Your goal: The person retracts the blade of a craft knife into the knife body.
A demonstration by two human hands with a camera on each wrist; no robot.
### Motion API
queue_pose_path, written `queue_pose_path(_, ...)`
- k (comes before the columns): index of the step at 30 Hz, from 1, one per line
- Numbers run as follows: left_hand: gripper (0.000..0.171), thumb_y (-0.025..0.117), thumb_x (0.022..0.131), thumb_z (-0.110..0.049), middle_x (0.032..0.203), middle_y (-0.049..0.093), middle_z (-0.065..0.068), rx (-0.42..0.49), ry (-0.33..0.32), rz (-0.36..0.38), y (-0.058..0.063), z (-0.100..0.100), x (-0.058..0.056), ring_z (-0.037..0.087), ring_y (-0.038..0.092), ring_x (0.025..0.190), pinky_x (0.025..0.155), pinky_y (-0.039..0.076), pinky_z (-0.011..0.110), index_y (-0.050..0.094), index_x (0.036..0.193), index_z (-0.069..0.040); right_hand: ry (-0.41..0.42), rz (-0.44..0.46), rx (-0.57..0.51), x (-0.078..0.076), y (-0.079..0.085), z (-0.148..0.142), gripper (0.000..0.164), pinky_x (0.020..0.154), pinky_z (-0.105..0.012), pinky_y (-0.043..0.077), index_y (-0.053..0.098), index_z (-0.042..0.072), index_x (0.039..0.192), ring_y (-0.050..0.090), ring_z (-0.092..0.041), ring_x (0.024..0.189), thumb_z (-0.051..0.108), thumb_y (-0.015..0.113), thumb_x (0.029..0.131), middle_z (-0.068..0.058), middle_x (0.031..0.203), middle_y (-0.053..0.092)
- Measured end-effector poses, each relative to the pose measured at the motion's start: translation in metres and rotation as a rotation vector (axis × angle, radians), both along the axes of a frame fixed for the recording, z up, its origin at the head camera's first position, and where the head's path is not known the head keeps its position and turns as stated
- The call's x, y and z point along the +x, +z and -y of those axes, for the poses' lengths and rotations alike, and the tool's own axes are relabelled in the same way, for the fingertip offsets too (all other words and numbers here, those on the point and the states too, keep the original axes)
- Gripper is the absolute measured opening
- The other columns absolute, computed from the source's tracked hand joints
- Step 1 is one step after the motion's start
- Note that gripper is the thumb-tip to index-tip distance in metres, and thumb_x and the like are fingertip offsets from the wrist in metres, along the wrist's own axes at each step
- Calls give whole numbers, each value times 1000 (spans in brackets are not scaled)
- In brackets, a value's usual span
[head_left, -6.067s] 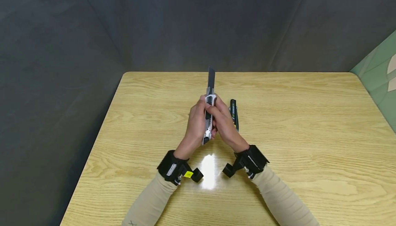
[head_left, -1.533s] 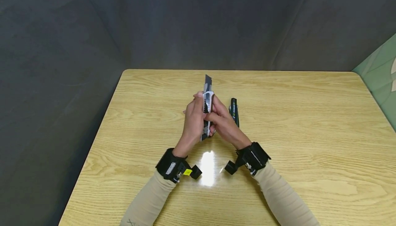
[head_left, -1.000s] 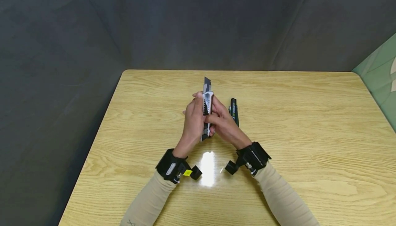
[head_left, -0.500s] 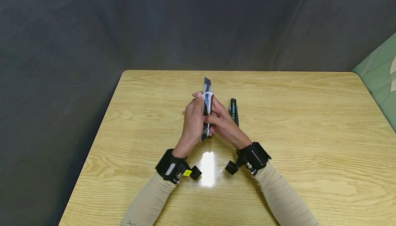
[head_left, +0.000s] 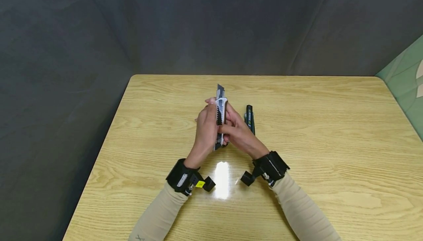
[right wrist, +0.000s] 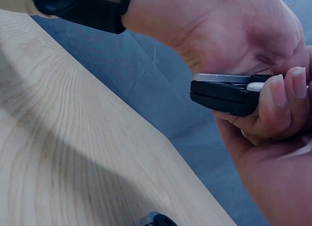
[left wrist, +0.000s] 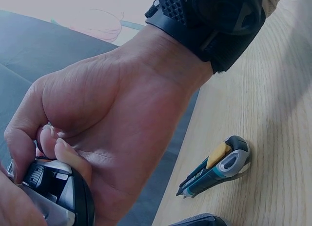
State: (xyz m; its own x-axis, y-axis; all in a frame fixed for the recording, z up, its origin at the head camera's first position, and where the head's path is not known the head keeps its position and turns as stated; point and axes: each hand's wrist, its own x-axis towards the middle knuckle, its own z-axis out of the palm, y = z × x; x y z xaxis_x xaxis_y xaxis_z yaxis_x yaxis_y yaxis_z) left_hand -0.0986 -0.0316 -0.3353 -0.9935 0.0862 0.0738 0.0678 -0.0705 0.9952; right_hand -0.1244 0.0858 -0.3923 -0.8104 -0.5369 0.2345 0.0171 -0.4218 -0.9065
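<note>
A utility knife (head_left: pixel 222 106) with a silver and black handle is held over the table, its blade (head_left: pixel 220 87) pointing away and partly out. My left hand (head_left: pixel 206 129) grips the handle from the left, thumb along its side near the front end. From the right, my right hand (head_left: pixel 239 131) curls round the same handle, its thumb lying across the top toward the rear. In the left wrist view, the handle's end (left wrist: pixel 58 187) sits between fingers. The right wrist view shows the dark handle (right wrist: pixel 224 96) against a palm, with fingertips curled beside it.
Just right of my right hand, a dark utility knife (head_left: pixel 249 118) lies on the wooden table (head_left: pixel 330 142). The left wrist view shows a teal knife with a yellow slider (left wrist: pixel 214 165) and part of another dark handle (left wrist: pixel 202 220). A dark curtain (head_left: pixel 211 24) hangs beyond the table's far edge.
The knife's blade has drawn back into the handle and sticks out much less than in the earliest frame. My right thumb has slid back along the handle; both hands otherwise stay nearly in place.
</note>
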Motion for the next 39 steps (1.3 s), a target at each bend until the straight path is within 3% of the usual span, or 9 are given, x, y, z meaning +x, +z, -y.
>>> queue_pose_path(7,60,21,105,-35,57,56,10,-24,4,-2,0,1,1,40,49,39,29,47,47,55,86,11,20,-1,-1,0,-1,0,75,34,-18,42,25,17,147,46,-12,47,-10,47,82,-5,88,64)
queue_pose_path(13,61,21,105,-36,59,57,15,-2,-16,-5,0,2,0,43,48,41,35,45,61,53,87,13,19,3,52,0,0,0,78,38,-18,40,23,23,148,45,-13,52,-9,50,82,-8,95,62)
queue_pose_path(22,61,21,105,-35,59,56,18,25,-20,-5,0,2,-1,47,46,43,32,45,58,52,87,15,15,14,45,1,1,-1,84,38,-19,44,19,22,150,46,-13,49,-13,46,79,-5,96,64)
queue_pose_path(31,57,23,105,-32,58,53,24,22,18,-4,0,2,-1,22,47,37,28,44,43,53,84,11,17,5,85,1,-1,-1,91,41,-22,45,17,32,149,50,-18,66,-14,48,77,-9,115,57)
queue_pose_path(39,59,22,105,-32,56,52,23,29,14,-16,0,2,-2,24,46,36,28,43,45,53,83,14,18,-13,98,0,-1,-2,95,41,-23,49,11,36,149,54,-21,74,-13,49,77,-12,122,55)
